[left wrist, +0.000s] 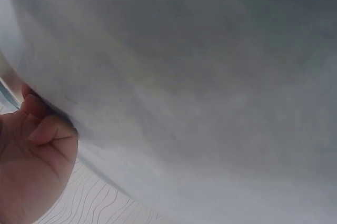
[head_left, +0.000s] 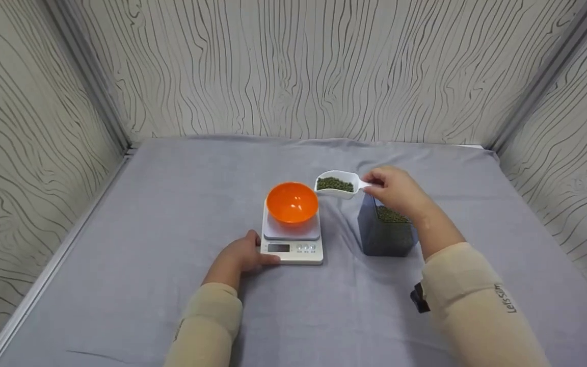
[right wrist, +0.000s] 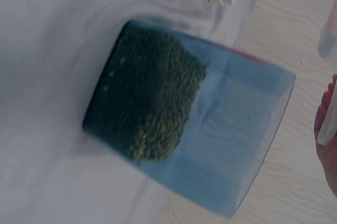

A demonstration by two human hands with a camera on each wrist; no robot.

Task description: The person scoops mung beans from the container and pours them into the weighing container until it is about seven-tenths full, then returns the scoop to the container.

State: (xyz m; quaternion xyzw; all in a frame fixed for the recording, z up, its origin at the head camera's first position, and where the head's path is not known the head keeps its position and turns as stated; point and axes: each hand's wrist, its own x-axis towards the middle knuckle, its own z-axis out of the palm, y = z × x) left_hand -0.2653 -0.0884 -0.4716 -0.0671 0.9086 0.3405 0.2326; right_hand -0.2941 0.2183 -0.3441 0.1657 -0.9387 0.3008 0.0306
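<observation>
My right hand [head_left: 395, 191] pinches the handle of a white scoop [head_left: 342, 192] that carries small green beans [head_left: 335, 184], likely mung beans. The scoop is held level, just right of an orange bowl [head_left: 292, 204]. That bowl sits on a white kitchen scale [head_left: 293, 252], and no beans show inside it. My left hand [head_left: 242, 255] grips the scale's front left corner, thumb along the front edge. In the left wrist view the left hand [left wrist: 37, 161] has curled fingers. Below the right hand stands a clear bluish container [right wrist: 237, 124], partly filled with green beans [right wrist: 168, 98].
A grey cloth [head_left: 161, 214] with some wrinkles covers the table. Panels with a wood-line pattern [head_left: 293, 71] enclose the back and sides. A small black object [head_left: 419, 298] shows beside the right forearm sleeve.
</observation>
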